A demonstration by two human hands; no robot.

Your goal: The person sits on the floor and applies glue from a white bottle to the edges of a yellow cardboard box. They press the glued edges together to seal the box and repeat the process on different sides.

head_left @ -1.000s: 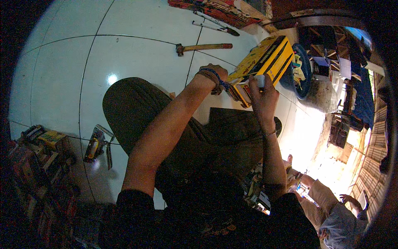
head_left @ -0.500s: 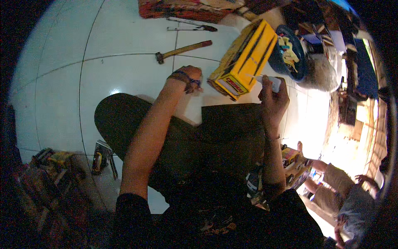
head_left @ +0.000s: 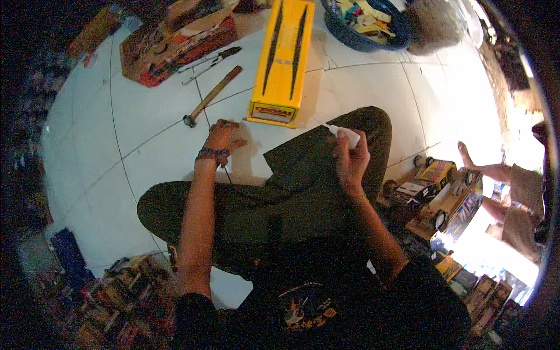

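Note:
In my right hand is a small white squeeze bottle with a thin nozzle, held above my right leg. Its tip points up and left, apart from the long yellow box with black stripes that lies on the tiles ahead. My left hand, with a blue band at the wrist, is low over the floor just left of the box's near end. Its thumb stands apart from the fingers, and nothing shows in it. A wooden-handled hammer lies beyond that hand.
Pliers-like tools lie near a red-sided box at the back left. A blue basin of scraps stands at the back right. Toy trucks are at my right, near another person's leg. Mixed clutter lies at lower left.
My view has turned, so the yellow box now points nearly straight away from me. My right hand has drawn the bottle back from the box's side. My left hand stays near the box's near end.

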